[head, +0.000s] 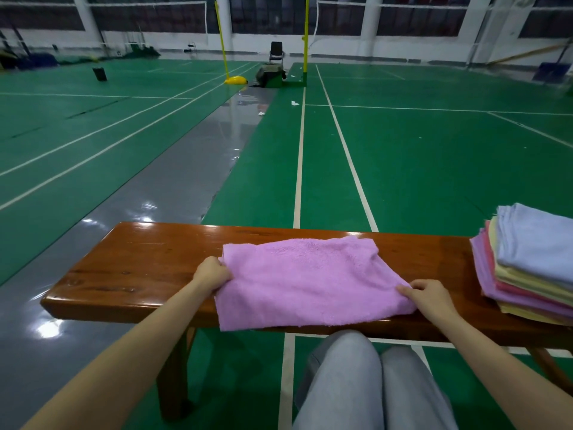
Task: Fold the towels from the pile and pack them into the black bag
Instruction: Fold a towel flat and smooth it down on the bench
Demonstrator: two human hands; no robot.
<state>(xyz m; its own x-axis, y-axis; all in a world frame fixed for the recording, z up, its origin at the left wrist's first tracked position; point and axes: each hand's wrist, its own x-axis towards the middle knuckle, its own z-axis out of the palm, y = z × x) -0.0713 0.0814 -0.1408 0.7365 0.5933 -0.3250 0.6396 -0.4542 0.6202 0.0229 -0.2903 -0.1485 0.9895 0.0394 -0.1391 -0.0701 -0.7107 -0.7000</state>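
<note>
Pink towel (307,280) lies flat on the bench (139,265). Left hand (212,272) grips its left edge, right hand (429,294) pinches the right edge. Pile (527,262) sits just right.

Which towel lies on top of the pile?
The pale blue towel tops the pile at the bench's right end; yellow, pink and purple ones lie beneath it.

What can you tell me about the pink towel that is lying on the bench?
The pink towel is a soft terry cloth, spread nearly flat across the wooden bench, with its near edge hanging slightly over the front. Its far right corner is a little rumpled. The left hand grips its left edge and the right hand pinches its right edge. It lies apart from the towel pile to the right.
</note>
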